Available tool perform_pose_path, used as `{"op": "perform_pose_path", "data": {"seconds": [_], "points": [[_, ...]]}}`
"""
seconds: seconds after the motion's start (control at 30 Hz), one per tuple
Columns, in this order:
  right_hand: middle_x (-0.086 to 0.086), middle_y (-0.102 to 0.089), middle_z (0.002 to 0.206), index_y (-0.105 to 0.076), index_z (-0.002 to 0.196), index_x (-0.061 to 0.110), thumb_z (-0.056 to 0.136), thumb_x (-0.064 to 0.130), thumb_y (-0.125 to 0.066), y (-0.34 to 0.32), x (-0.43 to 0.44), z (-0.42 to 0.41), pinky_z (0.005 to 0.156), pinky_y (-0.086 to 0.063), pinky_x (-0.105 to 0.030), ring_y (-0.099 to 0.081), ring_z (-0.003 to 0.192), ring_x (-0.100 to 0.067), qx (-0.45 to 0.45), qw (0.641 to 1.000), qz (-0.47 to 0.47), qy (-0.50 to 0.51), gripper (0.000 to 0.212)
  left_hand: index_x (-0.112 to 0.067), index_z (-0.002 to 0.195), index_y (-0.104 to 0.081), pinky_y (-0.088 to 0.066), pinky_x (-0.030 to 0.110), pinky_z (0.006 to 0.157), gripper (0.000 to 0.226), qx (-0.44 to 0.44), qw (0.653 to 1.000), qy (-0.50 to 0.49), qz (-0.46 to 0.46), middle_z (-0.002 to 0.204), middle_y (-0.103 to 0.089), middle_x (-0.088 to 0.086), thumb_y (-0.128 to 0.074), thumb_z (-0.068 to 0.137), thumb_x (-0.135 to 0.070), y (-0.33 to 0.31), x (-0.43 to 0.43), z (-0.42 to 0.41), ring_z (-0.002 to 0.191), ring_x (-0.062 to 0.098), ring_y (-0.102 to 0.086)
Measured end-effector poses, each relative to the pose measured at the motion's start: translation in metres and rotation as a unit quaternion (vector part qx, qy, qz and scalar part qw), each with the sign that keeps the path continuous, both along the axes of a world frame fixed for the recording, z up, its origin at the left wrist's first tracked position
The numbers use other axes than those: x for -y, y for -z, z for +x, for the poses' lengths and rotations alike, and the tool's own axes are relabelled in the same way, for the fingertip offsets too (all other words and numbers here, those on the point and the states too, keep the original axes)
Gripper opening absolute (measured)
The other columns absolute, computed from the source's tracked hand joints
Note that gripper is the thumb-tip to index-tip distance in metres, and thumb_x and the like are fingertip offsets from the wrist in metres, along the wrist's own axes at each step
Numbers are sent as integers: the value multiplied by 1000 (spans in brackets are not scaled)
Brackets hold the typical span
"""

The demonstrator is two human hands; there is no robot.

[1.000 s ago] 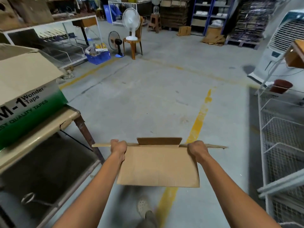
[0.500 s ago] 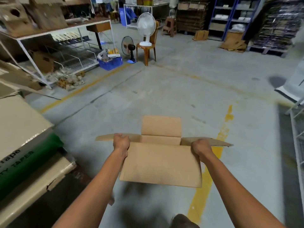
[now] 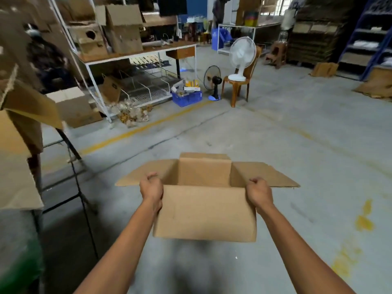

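Left hand (image 3: 151, 188) and right hand (image 3: 259, 190) grip the cardboard box (image 3: 204, 213) mid-frame, flaps wider now; Wonder Tape carton (image 3: 19, 264) lower left, probably, print unreadable.

Grey concrete floor (image 3: 275, 145) (yellow lines painted); on it a brown chair (image 3: 235, 83), blue crate (image 3: 186, 99), black fan (image 3: 212, 78).

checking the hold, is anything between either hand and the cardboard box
Nothing visible. The left hand and the right hand each hold the cardboard box directly at its near top corners, fingers curled over the rim.
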State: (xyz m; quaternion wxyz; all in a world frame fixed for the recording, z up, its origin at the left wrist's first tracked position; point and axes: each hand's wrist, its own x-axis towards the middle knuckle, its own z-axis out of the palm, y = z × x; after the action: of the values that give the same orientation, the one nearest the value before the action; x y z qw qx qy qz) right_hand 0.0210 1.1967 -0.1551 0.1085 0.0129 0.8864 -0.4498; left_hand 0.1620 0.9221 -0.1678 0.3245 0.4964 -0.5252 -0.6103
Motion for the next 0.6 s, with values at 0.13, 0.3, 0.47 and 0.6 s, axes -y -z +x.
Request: {"op": "perform_pose_path", "data": {"seconds": [0.13, 0.3, 0.47, 0.6], "points": [[-11, -64, 127, -56, 133, 18, 87, 24, -52, -27, 62, -73, 81, -40, -34, -59, 113, -36, -5, 1000, 25, -14, 47, -12, 108, -67, -49, 30, 69, 39, -45, 997, -64, 7, 84, -61, 3, -45, 81, 6, -23, 31, -46, 77, 20, -58], [-13, -63, 131, -52, 138, 21, 81, 25, -56, -45, 152, -138, 86, -44, -38, -59, 117, -38, 3, 998, 31, -56, 58, -9, 109, -69, -54, 32, 75, 44, -84, 988, -129, 8, 98, -67, 10, -43, 79, 10, -37, 92, -85, 86, 25, -64], [-15, -57, 139, -47, 143, 20, 86, 21, -51, -55, 259, -200, 83, -40, -36, -55, 123, -40, -7, 993, 36, -116, 57, -8, 101, -68, -46, 13, 46, 40, -130, 974, -186, -2, 82, -62, 0, -45, 78, 15, -50, 166, -123, 57, 1, -62], [-11, -55, 143, -47, 145, 21, 89, 16, -48, -68, 356, -240, 92, -43, -39, -53, 126, -38, -42, 987, 9, -153, 56, -12, 99, -69, -52, 29, 68, 35, -146, 968, -204, -15, 97, -65, 4, -53, 78, 11, -64, 251, -150, 81, 18, -62]]}}
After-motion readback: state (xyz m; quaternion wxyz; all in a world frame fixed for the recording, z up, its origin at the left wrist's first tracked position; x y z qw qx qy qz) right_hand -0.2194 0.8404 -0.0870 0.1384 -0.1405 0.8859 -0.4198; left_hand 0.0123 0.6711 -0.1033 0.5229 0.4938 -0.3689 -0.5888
